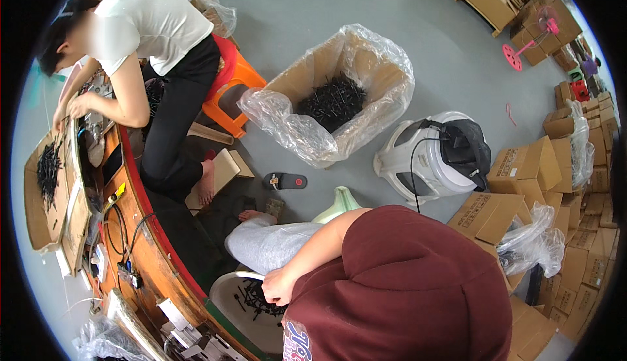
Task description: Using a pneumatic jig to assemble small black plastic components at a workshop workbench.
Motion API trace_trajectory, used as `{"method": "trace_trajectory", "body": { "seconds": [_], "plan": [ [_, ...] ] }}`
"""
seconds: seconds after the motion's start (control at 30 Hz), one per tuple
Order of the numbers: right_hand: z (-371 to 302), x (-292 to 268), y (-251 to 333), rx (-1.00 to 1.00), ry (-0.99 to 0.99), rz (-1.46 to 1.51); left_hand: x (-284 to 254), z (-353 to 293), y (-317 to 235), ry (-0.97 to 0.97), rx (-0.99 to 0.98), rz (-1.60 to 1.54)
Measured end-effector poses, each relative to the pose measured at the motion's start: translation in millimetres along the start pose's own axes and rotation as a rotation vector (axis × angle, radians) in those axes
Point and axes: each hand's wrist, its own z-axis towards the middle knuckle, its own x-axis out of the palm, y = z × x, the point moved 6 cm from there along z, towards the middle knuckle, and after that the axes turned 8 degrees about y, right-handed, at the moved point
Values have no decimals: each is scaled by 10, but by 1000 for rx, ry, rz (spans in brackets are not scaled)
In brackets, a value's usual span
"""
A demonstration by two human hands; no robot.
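Fingers (272, 292) over tub (226, 298), overlapping shirt (405, 276), slipper (285, 181)

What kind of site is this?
Probably a small assembly or packing workshop: there's a cluttered wooden workbench, a plastic-lined carton holding small black parts, and stacked cardboard boxes along the right side.

1 wht. tub (226, 299), 1 pnk. fan (513, 57), 1 orng. stool (236, 88).
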Motion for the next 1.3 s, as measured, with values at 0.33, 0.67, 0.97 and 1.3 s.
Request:
{"method": "trace_trajectory", "body": {
  "seconds": [0.33,0.67,0.97,1.3],
  "plan": [
    [-19,30,9,26,14,-74,-2,-169,30,-20,27,15],
    [-67,34,19,-23,-100,35,-97,-244,287,-54,105,-73],
    [482,-1031,1257,-519,-389,41,-69,-964,-724,-432,323,224],
    [2473,-1732,2522,-931,-417,-366,-1631,-2732,-2175,-1452,943,651]
  ]
}}
